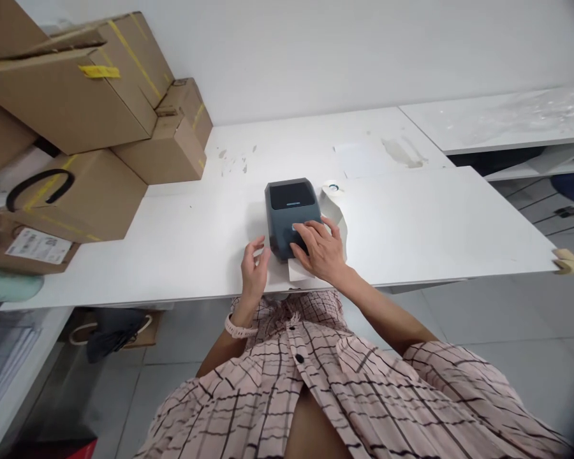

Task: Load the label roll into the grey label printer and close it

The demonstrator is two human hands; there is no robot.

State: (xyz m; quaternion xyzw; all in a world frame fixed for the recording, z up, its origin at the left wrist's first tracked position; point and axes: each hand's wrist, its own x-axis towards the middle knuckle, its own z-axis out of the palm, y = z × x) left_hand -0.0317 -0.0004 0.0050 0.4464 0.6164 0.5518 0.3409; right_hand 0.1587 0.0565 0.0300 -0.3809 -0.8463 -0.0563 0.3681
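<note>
A dark blue-grey label printer (287, 220) with a black window on its lid sits near the table's front edge. My right hand (321, 250) lies over its front right part, fingers spread and touching the casing. Beside the printer's left front corner is my left hand (255, 268), fingers bent and apart, with nothing in it. White label paper (299, 270) sticks out at the printer's front, partly under my right hand. A label roll (333, 188) stands behind it on the right, and a strip of its paper runs down along the printer's right side.
Cardboard boxes (90, 95) with yellow tape are stacked at the left of the white table (411, 223). A white sheet (358, 159) lies toward the back. Foam padding (569, 261) covers the right front corner. A green-wrapped roll (9, 285) is at far left.
</note>
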